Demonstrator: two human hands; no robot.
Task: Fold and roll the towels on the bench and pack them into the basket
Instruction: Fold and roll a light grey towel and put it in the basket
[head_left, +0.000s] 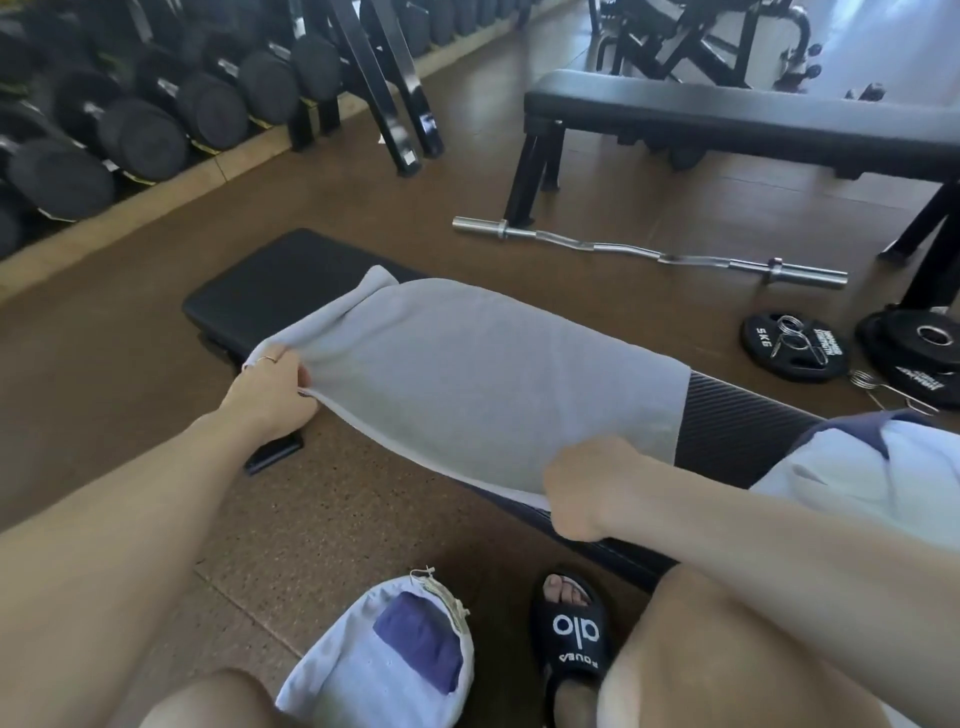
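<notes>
1 desk carries 1 grey towel spread across it and a pile of at least 2 more, cut off at right. Left hand and right hand each pinch its near edge. 1 basket stands on the floor, 1 purple roll inside.

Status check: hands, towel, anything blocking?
Left hand and right hand each grip the grey towel edge. Towel spread flat on bench. Basket holds a purple towel. Nothing blocking.
</notes>
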